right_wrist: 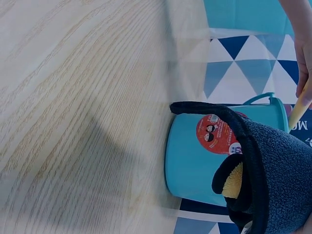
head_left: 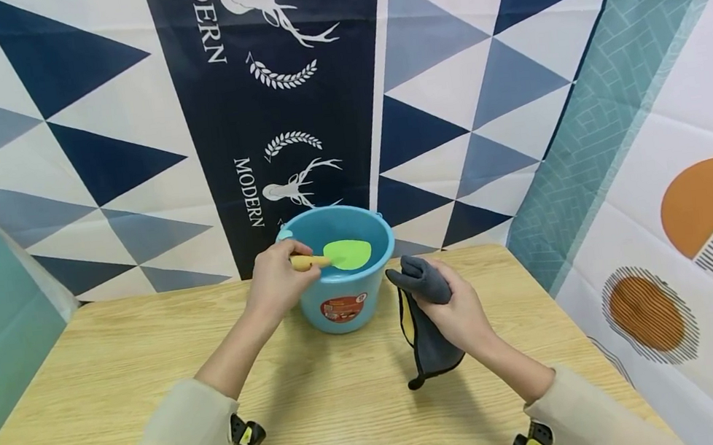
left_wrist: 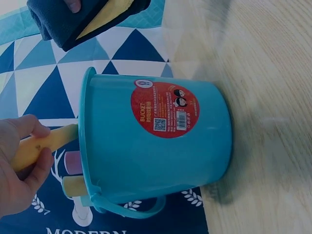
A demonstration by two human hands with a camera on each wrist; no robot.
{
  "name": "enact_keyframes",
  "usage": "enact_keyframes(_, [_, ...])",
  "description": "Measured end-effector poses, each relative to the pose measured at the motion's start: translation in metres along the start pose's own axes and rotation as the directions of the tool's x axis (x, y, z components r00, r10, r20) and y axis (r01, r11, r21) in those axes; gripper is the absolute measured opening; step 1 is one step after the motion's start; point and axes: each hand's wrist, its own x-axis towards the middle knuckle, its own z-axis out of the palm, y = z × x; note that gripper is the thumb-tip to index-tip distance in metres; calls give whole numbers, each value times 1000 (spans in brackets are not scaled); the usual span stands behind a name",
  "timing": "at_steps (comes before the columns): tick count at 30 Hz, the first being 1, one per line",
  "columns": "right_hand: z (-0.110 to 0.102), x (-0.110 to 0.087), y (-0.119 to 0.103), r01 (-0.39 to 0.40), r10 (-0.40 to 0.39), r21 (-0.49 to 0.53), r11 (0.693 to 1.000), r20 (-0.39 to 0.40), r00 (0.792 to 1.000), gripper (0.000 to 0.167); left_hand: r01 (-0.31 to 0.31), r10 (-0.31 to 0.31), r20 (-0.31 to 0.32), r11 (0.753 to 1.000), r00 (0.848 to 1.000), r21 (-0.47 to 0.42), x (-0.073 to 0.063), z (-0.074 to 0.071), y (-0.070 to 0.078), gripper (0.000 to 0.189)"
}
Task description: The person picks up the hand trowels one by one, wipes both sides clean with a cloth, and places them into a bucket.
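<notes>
A blue bucket (head_left: 339,305) stands upright on the table, with a red label on its side. My left hand (head_left: 280,275) pinches the yellow handle of a small shovel (head_left: 348,254); its green blade is inside the bucket, below the rim. To the right of the bucket, my right hand (head_left: 455,307) grips a dark grey cloth (head_left: 432,339) with a yellow underside. The cloth is bunched at the top and hangs down above the table. In the right wrist view the cloth (right_wrist: 282,170) covers part of the bucket (right_wrist: 190,165).
Pink (left_wrist: 73,163) and yellow rounded ends (left_wrist: 74,186) stick out past the bucket's rim in the left wrist view. The wooden table (head_left: 326,417) ends at a patterned wall covering (head_left: 448,94) behind the bucket. Another patterned sheet (head_left: 679,215) borders the right side.
</notes>
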Motion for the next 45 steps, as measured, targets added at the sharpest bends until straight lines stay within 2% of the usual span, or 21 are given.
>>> enact_keyframes(11, [1, -2, 0, 16, -16, -26, 1000, 2, 1000, 48, 43, -44, 33, 999, 998, 17, 3, 2, 1, 26])
enact_keyframes(26, [0, -2, 4, 25, -24, -74, 997, 15, 1000, 48, -9, 9, 23, 1000, 1000, -4, 5, 11, -3, 27])
enact_keyframes(39, [0, -2, 7, 56, -55, -106, 993, 6, 998, 48, -83, 81, -30, 995, 996, -51, 8, 19, -2, 21])
enact_keyframes(45, [0, 0, 10, 64, -63, -120, 991, 8, 998, 48, -79, 78, -23, 995, 997, -58, 9, 23, 0, 23])
